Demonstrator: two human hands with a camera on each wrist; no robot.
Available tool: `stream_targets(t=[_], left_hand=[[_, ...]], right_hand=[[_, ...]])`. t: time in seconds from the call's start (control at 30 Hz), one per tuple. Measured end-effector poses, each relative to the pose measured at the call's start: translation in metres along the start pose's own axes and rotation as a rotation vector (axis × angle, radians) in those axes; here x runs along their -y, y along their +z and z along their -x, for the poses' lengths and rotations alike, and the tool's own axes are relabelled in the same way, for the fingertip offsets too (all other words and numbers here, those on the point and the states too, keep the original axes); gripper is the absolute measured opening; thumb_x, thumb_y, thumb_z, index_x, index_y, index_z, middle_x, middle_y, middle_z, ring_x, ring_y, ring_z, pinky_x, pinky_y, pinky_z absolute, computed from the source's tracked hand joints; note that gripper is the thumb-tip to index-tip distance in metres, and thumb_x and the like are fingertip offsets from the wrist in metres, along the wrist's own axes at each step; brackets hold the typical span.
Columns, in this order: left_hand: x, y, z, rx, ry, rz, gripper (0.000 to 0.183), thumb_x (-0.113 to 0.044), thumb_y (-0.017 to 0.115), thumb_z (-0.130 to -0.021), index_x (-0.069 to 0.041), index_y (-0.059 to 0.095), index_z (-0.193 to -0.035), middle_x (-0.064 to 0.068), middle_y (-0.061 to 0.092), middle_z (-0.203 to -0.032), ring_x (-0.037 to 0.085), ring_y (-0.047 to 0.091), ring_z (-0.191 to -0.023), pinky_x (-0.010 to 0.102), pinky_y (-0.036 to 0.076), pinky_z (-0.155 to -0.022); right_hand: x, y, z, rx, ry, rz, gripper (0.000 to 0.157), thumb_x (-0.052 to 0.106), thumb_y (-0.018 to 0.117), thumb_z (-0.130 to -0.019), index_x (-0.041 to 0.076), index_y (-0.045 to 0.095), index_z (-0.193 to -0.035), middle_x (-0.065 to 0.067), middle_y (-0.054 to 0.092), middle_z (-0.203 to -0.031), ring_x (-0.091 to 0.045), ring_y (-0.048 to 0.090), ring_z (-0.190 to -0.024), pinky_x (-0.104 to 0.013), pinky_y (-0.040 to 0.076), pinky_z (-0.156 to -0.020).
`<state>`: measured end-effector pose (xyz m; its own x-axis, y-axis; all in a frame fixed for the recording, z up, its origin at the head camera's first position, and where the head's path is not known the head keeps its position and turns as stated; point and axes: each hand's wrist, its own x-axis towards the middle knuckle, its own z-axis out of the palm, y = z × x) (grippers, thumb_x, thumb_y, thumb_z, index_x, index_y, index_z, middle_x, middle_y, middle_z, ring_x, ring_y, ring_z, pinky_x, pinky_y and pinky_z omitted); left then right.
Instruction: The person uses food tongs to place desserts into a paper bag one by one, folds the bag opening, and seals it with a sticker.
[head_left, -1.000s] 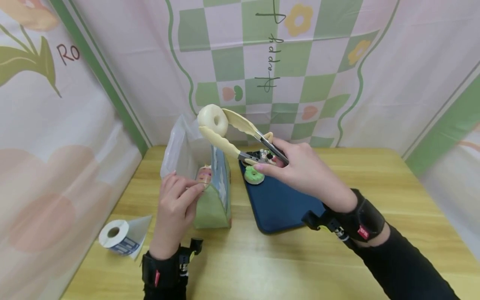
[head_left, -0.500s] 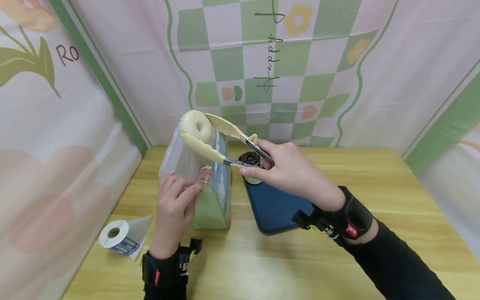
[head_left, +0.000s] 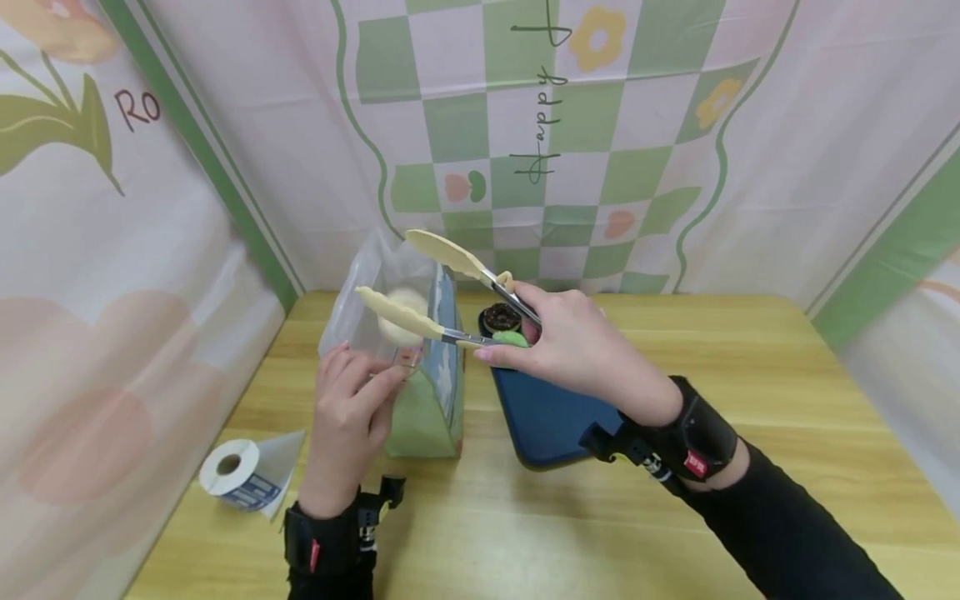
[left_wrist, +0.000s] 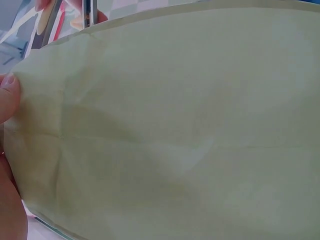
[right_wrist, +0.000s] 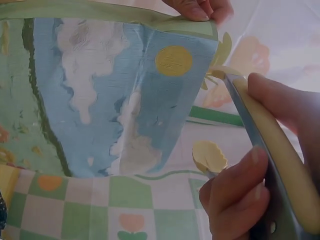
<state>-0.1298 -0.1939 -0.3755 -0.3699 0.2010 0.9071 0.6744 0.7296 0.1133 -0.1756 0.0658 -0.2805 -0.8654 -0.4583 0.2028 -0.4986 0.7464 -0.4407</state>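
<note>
A paper bag (head_left: 423, 421) stands upright with its mouth open; its front is green, its side painted with blue sky (right_wrist: 145, 100). My left hand (head_left: 351, 412) pinches the bag's near rim between thumb and fingers. Inside the mouth sits a white doughnut (head_left: 411, 298), partly hidden by one tong arm. My right hand (head_left: 577, 342) grips cream-tipped metal tongs (head_left: 450, 254), whose arms are spread apart over the bag, holding nothing. Something pink (head_left: 408, 357) shows lower in the bag. In the left wrist view the bag's green panel (left_wrist: 175, 110) fills most of the picture.
A dark blue tray (head_left: 551, 421) lies right of the bag, partly under my right arm. On its far left corner are a chocolate doughnut (head_left: 501, 317) and a green-topped doughnut (head_left: 512, 338). A label roll (head_left: 234, 475) stands at left. Printed cloth (head_left: 555, 125) hangs behind the table.
My right hand has moved left, bringing the tongs over the bag. The tongs have spread and the white doughnut has dropped from them into the bag's mouth. My left hand stays on the rim.
</note>
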Motion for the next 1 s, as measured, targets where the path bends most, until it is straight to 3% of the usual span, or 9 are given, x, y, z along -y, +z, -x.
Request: stream_targets(t=[0.2, 0.47, 0.57, 0.7, 0.93, 1.0], left_hand=[[-0.001, 0.001, 0.0, -0.014, 0.013, 0.003, 0.009, -0.006, 0.062, -0.086, -0.006, 0.072, -0.085, 0.006, 0.066, -0.081, 0.028, 0.058, -0.082, 0.056, 0.039, -0.096], [0.0, 0.001, -0.002, -0.029, 0.022, 0.021, 0.011, -0.002, 0.061, -0.085, -0.005, 0.071, -0.084, 0.007, 0.066, -0.08, 0.028, 0.057, -0.081, 0.054, 0.039, -0.097], [0.0, 0.001, -0.003, -0.032, 0.024, 0.021, 0.01, -0.002, 0.061, -0.085, -0.005, 0.071, -0.084, 0.007, 0.066, -0.08, 0.028, 0.057, -0.081, 0.054, 0.039, -0.097], [0.0, 0.002, -0.003, -0.034, 0.027, 0.016, 0.009, -0.005, 0.063, -0.086, -0.006, 0.071, -0.084, 0.007, 0.066, -0.08, 0.028, 0.057, -0.08, 0.054, 0.039, -0.096], [-0.001, 0.003, -0.002, -0.033, 0.026, 0.017, 0.009, -0.008, 0.063, -0.087, -0.006, 0.071, -0.084, 0.007, 0.066, -0.08, 0.028, 0.057, -0.08, 0.054, 0.039, -0.095], [-0.001, 0.003, -0.002, -0.032, 0.025, 0.017, 0.009, -0.009, 0.063, -0.087, -0.006, 0.071, -0.084, 0.007, 0.066, -0.08, 0.028, 0.057, -0.08, 0.056, 0.039, -0.094]], right_hand=[[-0.012, 0.001, 0.005, -0.048, 0.024, -0.053, 0.053, 0.064, 0.071, -0.077, 0.019, 0.051, -0.095, 0.003, 0.051, -0.065, -0.013, 0.048, -0.055, -0.029, 0.04, -0.055], [-0.036, 0.005, 0.01, -0.084, 0.116, -0.117, 0.054, 0.066, 0.068, -0.079, 0.016, 0.05, -0.092, 0.0, 0.05, -0.068, -0.016, 0.048, -0.056, -0.03, 0.039, -0.056], [-0.046, 0.009, 0.01, -0.08, 0.152, -0.125, 0.057, 0.068, 0.066, -0.079, 0.015, 0.05, -0.093, -0.001, 0.051, -0.069, -0.017, 0.049, -0.057, -0.03, 0.039, -0.056], [-0.06, 0.017, 0.011, -0.055, 0.204, -0.136, 0.062, 0.072, 0.064, -0.077, 0.017, 0.055, -0.104, -0.002, 0.052, -0.071, -0.018, 0.049, -0.055, -0.03, 0.04, -0.055], [-0.088, 0.042, 0.012, -0.028, 0.257, -0.12, 0.072, 0.075, 0.064, -0.074, 0.016, 0.055, -0.114, -0.007, 0.05, -0.087, -0.018, 0.051, -0.059, -0.03, 0.041, -0.054], [-0.096, 0.05, 0.012, -0.021, 0.26, -0.129, 0.073, 0.076, 0.065, -0.073, 0.016, 0.055, -0.114, -0.006, 0.05, -0.085, -0.018, 0.05, -0.057, -0.03, 0.041, -0.053]])
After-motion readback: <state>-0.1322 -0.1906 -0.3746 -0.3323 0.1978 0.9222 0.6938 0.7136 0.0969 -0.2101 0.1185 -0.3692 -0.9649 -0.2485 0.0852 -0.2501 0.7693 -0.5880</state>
